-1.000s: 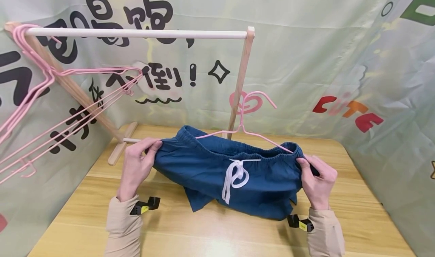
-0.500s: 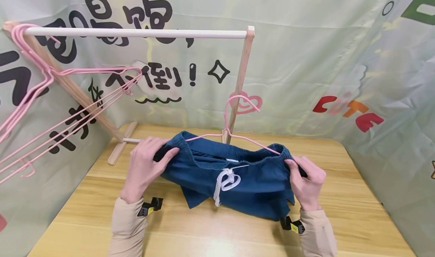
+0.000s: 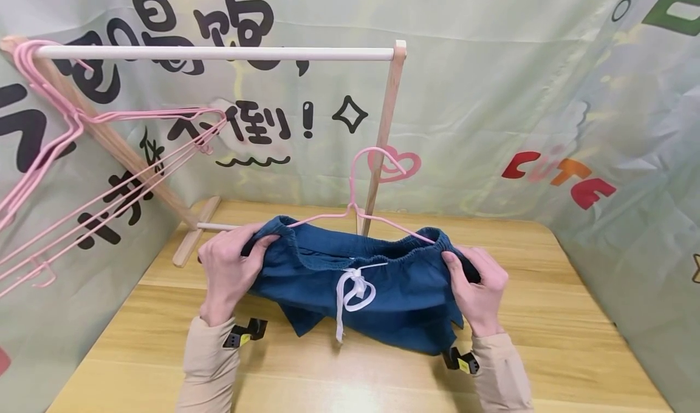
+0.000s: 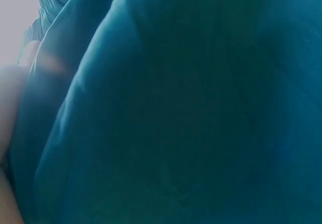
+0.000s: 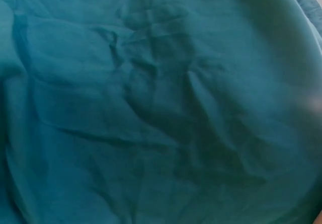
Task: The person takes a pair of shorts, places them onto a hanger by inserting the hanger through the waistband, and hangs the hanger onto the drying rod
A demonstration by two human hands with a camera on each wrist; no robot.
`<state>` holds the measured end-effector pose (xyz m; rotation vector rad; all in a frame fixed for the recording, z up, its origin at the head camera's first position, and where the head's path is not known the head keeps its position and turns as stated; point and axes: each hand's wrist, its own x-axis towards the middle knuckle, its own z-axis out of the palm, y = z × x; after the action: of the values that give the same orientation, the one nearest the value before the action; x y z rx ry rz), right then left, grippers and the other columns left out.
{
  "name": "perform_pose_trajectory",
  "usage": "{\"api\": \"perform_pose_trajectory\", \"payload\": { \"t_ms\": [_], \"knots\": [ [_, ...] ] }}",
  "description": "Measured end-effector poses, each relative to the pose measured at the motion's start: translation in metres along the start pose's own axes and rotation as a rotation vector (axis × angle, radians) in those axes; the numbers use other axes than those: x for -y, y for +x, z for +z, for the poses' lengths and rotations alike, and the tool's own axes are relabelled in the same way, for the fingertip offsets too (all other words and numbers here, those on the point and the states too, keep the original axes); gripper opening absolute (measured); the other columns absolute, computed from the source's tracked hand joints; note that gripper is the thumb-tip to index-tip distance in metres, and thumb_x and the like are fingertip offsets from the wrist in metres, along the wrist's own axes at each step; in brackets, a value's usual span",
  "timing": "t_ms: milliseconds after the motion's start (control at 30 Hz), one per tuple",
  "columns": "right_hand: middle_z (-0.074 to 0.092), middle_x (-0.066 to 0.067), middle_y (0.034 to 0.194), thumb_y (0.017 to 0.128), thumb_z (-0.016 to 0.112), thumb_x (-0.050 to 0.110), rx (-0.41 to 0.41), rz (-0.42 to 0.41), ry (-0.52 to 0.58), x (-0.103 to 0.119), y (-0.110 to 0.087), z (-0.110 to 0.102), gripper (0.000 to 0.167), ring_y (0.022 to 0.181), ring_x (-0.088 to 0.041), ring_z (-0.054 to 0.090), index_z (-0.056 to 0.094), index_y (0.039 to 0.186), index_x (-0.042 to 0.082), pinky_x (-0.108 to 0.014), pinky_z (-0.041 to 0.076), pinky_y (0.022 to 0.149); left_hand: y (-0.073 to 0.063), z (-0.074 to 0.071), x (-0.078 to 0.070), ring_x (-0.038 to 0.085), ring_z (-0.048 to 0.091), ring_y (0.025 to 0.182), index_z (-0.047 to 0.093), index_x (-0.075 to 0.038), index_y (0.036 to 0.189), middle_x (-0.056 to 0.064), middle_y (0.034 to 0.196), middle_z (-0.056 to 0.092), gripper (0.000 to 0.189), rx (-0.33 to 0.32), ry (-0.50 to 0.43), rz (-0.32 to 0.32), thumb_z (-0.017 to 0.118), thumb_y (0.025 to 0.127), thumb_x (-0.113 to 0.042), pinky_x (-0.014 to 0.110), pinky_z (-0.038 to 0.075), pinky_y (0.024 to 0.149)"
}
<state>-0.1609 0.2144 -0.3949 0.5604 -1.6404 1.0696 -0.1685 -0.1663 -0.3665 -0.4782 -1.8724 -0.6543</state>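
Observation:
Blue shorts [image 3: 404, 303] with an elastic waistband and a white drawstring [image 3: 355, 288] hang between my two hands above the table. My left hand [image 3: 229, 267] pinches the waistband at its left end, thumb in front. At the other end my right hand [image 3: 481, 285] grips the waistband the same way. A pink hanger [image 3: 352, 203] stands up out of the waist opening, its hook free in the air; its lower part is hidden inside the shorts. Blue cloth [image 4: 176, 108] fills the left wrist view, and creased cloth [image 5: 151, 113] fills the right wrist view.
A rack with a white rail [image 3: 235, 53] and wooden posts [image 3: 383, 127] stands behind and to the left. Several pink hangers [image 3: 71, 118] hang at its left end. Printed curtains [image 3: 481, 85] close off the wooden table [image 3: 547, 316] at the back and sides.
The shorts and the hanger have moved left, and the hanger's hook now overlaps the rack's right post. Both hands keep their hold, and they have come closer together.

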Motion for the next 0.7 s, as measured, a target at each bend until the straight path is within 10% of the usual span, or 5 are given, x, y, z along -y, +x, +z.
{"api": "perform_pose_trajectory", "payload": {
  "t_ms": [233, 700],
  "knots": [
    [0.067, -0.024, 0.08, 0.091, 0.075, 0.014, 0.021, 0.05, -0.033, 0.004, -0.001, 0.003, 0.023, 0.087, -0.003, 0.06, 0.074, 0.095, -0.008, -0.015, 0.044, 0.083, 0.001, -0.002, 0.001, 0.031, 0.069, 0.062, 0.08, -0.011, 0.092, 0.009, 0.076, 0.077, 0.042, -0.039, 0.029, -0.038, 0.062, 0.097, -0.049, 0.038, 0.043, 0.056],
    [0.07, -0.024, 0.085, 0.093, 0.066, 0.001, 0.038, 0.056, -0.049, 0.009, 0.023, 0.026, 0.011, 0.092, 0.0, 0.06, 0.074, 0.092, -0.006, -0.012, 0.045, 0.087, 0.009, -0.012, 0.002, 0.035, 0.049, 0.077, 0.076, -0.003, 0.088, 0.017, 0.072, 0.069, 0.045, -0.287, -0.016, -0.184, 0.067, 0.092, -0.046, 0.035, 0.015, 0.097]
  ]
}}
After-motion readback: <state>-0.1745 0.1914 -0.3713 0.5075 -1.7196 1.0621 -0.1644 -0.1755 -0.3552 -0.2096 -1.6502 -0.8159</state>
